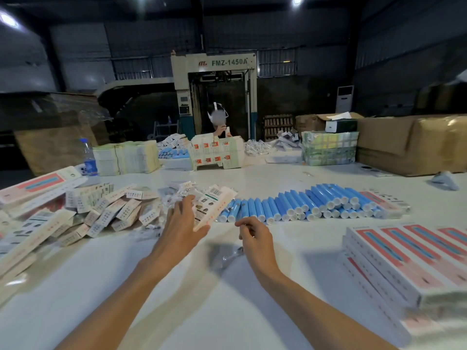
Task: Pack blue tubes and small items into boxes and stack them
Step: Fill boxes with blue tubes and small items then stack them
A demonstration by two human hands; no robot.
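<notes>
Left grip (pixel 182 221) clasps a long carton (pixel 214 207); right grip (pixel 254 234) is curled, contents unclear. Blue tubes (pixel 316 203) lie just behind, closed boxes (pixel 404 261) stacked right.

Blue tubes (pixel 316 203) (white caps); white boxes (pixel 409 263), pink-and-blue stripe; white table (pixel 202 311).

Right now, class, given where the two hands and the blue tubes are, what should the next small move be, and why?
Probably the right hand reaches forward and picks the nearest blue tube. The left hand holds a long box lifted off the table beside the row, and the right hand hovers just short of that row. Whether its curled fingers pinch something is unclear.
</notes>
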